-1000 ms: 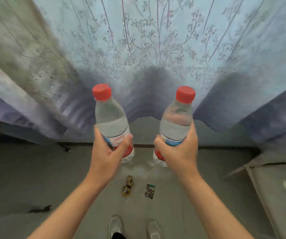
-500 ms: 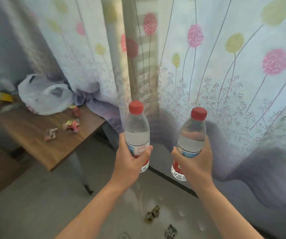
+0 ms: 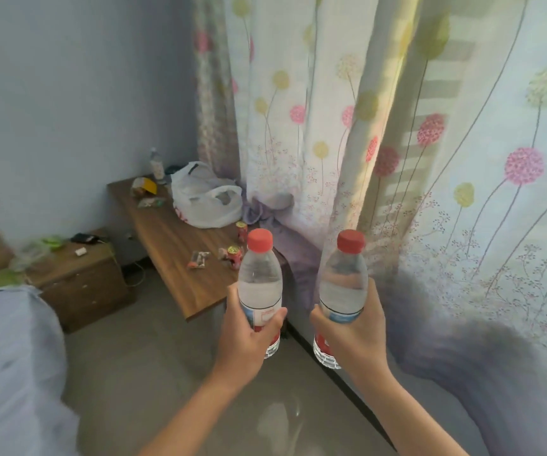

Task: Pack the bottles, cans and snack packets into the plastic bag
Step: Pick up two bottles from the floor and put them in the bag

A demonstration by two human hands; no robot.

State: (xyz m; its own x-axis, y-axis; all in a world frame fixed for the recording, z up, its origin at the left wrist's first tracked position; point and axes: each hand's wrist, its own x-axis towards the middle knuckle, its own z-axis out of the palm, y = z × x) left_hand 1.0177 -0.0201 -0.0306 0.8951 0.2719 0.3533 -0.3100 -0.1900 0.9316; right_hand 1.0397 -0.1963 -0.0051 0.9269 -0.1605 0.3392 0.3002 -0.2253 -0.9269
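Left hand (image 3: 249,337) grips a clear, red-capped plastic water bottle (image 3: 260,278), right hand (image 3: 354,334) a second bottle (image 3: 343,281), both short of the long brown wooden table (image 3: 173,258) bearing the crumpled white plastic bag (image 3: 204,199). Its slack mouth may fold shut, spilling bottles onto small red cans (image 3: 242,231).

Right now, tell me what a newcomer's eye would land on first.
The red-capped left bottle and right bottle stand out front and centre, gripped upright by the left hand and right hand. Behind them a flowered curtain fills the right side. A white plastic bag sits on the wooden table at left.
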